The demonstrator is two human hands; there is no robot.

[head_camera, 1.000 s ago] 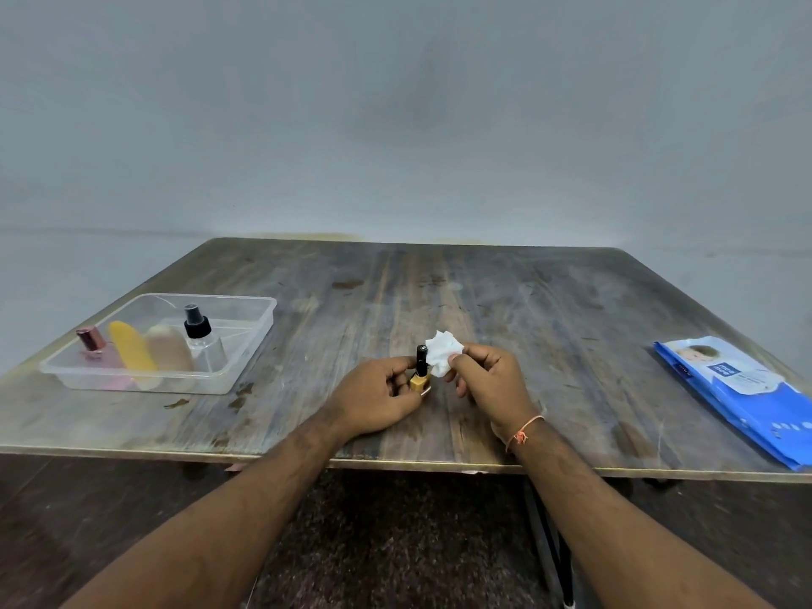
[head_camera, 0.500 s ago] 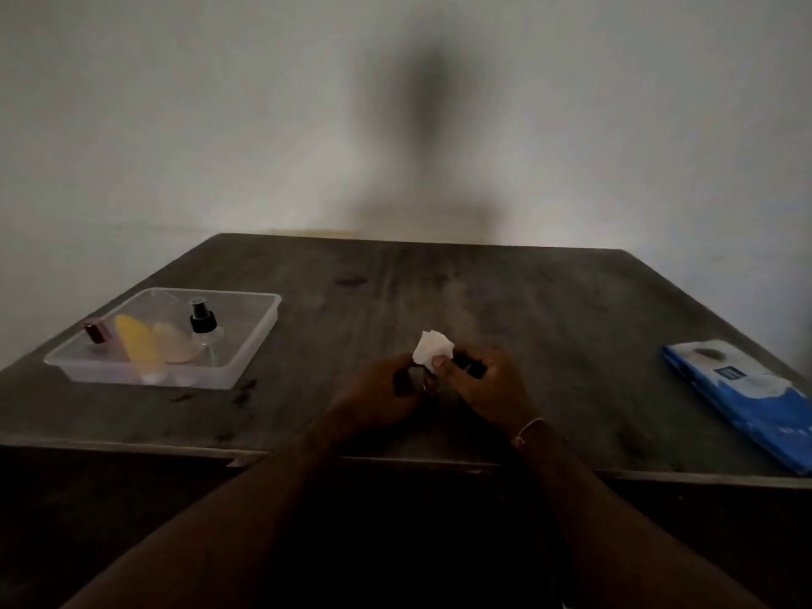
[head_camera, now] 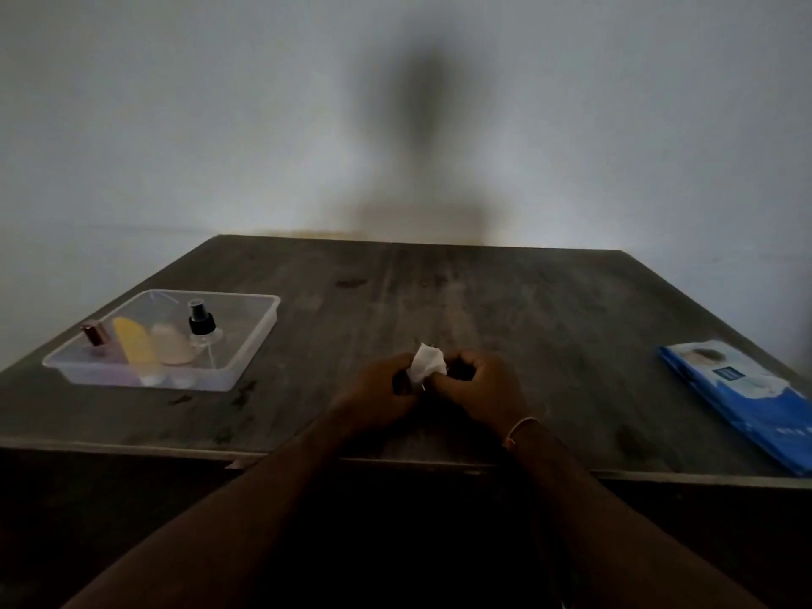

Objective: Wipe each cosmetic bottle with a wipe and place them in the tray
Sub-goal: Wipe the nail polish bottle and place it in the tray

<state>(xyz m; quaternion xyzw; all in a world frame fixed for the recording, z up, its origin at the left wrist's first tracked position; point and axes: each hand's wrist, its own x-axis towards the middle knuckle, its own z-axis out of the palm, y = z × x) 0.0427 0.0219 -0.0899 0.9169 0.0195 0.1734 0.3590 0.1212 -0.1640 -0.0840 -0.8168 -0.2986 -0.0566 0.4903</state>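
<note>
We count four bottles in tray (head_camera: 246, 367), one wipe (head_camera: 426, 369) | both hands, left (head_camera: 378, 394) and right (head_camera: 481, 391), grasp wipe | bottle now hidden, frame dimmer.

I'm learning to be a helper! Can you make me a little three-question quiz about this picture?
1. True or false: the clear tray sits on the table's left side.
2. What is bunched between the left hand and right hand? A) white wipe B) spoon C) sock
3. Fill in: the pack of wipes is mostly ____ in colour.

Key: 1 true. 2 A, the white wipe. 3 blue.
</note>
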